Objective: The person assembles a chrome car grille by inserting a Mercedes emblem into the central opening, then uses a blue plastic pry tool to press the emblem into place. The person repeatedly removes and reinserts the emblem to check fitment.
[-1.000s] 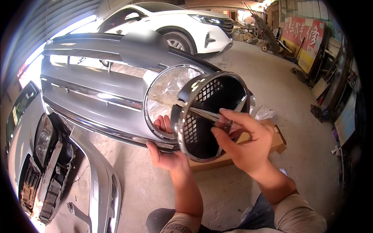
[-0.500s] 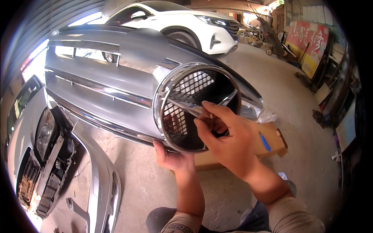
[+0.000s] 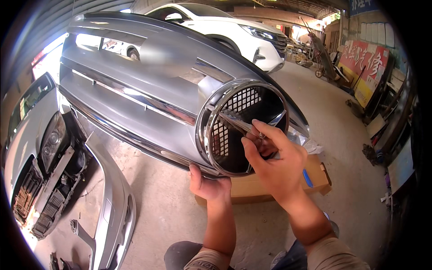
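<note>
A silver-grey car grille [image 3: 166, 128] with chrome strips is held up in front of me, tilted down toward its right end. My left hand [image 3: 209, 185] supports its bottom edge from below, thumb at the front and the other fingers partly hidden. Near the right end sits a round chrome star emblem [image 3: 236, 122], with black mesh showing between its arms. My right hand [image 3: 280, 157] is closed in a pinch at the emblem's centre, its fingertips covering the hub.
On the floor below lies a cardboard box [image 3: 320, 182] with a blue tool [image 3: 308, 178] on it. A loose silver bumper [image 3: 110, 202] and a car without its front cover [image 3: 33, 139] are at left. Behind stands a white car [image 3: 252, 42]; boards [image 3: 364, 67] lean at right.
The grille and both hands appear a little farther right, with the grille tilted more steeply. The right hand keeps its pinch at the emblem's centre; the left still supports the bottom edge.
</note>
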Action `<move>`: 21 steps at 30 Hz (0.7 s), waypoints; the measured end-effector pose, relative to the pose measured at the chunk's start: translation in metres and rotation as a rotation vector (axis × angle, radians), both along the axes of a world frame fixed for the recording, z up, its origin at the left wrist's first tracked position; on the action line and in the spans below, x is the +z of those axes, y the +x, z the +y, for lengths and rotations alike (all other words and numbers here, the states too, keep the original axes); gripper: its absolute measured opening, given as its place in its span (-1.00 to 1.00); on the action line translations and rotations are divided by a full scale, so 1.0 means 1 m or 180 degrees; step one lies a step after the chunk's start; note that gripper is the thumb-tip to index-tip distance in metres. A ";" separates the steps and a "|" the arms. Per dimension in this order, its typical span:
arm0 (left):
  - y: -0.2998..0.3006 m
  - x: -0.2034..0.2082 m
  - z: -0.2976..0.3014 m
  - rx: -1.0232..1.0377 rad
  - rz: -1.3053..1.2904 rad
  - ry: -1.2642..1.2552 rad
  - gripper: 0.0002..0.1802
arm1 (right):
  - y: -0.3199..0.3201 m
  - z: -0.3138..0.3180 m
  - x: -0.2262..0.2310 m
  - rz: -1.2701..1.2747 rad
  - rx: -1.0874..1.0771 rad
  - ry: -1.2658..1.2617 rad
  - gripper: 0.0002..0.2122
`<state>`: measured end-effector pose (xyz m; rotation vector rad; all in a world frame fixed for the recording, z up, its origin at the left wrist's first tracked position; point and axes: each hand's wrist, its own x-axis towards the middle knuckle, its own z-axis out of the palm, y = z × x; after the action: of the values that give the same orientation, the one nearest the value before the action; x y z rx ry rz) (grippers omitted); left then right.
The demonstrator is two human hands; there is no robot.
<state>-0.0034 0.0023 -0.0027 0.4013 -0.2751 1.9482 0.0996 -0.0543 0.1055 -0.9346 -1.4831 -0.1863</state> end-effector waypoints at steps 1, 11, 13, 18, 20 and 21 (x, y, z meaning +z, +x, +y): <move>0.000 -0.002 0.001 0.0000 0.0006 0.0033 -0.30 | 0.000 0.000 0.000 0.0017 -0.0007 -0.0030 -0.70; -0.002 -0.005 0.001 0.0213 0.0122 0.0298 -0.40 | 0.007 0.005 -0.002 0.0138 0.0031 -0.0159 -0.69; -0.003 -0.008 0.002 0.0310 0.0187 0.0406 -0.41 | 0.007 0.006 -0.003 0.0080 -0.0004 -0.0107 -0.69; -0.002 -0.003 -0.005 0.0468 0.0234 0.0362 -0.36 | 0.008 0.005 -0.004 0.0041 -0.0071 0.0021 -0.67; -0.003 0.002 -0.007 0.0524 0.0242 0.0316 -0.34 | 0.009 0.007 -0.005 0.0031 0.0018 0.0043 -0.64; -0.003 0.000 -0.007 0.0423 0.0305 0.0319 -0.31 | 0.010 0.007 -0.006 0.0028 0.0040 0.0030 -0.63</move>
<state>-0.0063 -0.0046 -0.0027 0.5900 -0.2911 2.0435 0.1094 -0.0473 0.0998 -0.9172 -1.4786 -0.1795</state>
